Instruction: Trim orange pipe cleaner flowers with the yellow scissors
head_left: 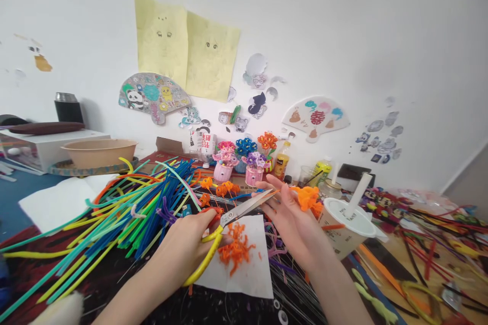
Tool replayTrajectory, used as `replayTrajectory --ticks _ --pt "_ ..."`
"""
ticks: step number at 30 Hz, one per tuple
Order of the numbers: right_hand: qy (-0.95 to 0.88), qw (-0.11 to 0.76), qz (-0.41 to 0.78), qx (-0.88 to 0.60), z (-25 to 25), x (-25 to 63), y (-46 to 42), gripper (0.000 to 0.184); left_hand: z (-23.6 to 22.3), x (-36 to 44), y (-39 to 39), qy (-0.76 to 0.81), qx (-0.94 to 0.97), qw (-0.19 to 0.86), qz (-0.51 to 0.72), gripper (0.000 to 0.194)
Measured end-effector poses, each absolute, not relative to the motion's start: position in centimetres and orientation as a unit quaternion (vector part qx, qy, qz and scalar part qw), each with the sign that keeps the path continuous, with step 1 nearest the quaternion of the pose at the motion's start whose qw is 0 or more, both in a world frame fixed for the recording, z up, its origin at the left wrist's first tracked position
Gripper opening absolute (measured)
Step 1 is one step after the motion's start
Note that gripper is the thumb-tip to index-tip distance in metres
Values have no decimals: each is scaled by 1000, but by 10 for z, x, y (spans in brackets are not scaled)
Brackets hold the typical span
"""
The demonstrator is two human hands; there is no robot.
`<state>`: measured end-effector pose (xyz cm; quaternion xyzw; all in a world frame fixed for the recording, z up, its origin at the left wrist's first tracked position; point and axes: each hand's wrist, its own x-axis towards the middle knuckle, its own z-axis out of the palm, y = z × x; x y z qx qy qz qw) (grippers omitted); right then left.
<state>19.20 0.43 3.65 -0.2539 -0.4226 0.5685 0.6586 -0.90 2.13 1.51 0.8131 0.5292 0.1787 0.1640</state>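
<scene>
One white wall, at the back. One bundle of fuzzy stems, blue, green, yellow and teal, spread across the table left of the work. One lidded paper cup with a straw, just beyond the right wrist. One right hand, palm turned inward, fingers partly spread and extending leftward, holding an orange flower; the exact pinch is hidden. One left hand, closed around yellow scissor handles. One white sheet, flat on the table beneath the hands. One pair of scissors, above that sheet; long axis diagonal, handles at lower left, blades rising to upper right, tips directed at the right hand's fingers, blades nearly together. One orange flower, fuzzy, at the right hand's far edge, its bunched petals to the right, away from the scissors. One loose heap of orange clippings, on the white sheet, beneath the blades, a few strays to its right.
</scene>
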Motion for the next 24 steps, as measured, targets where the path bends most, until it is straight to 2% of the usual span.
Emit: replayTrajectory --ticks 24 --pt "-413 659 574 -255 36 189 3 27 2 -11 28 500 826 167 202 37"
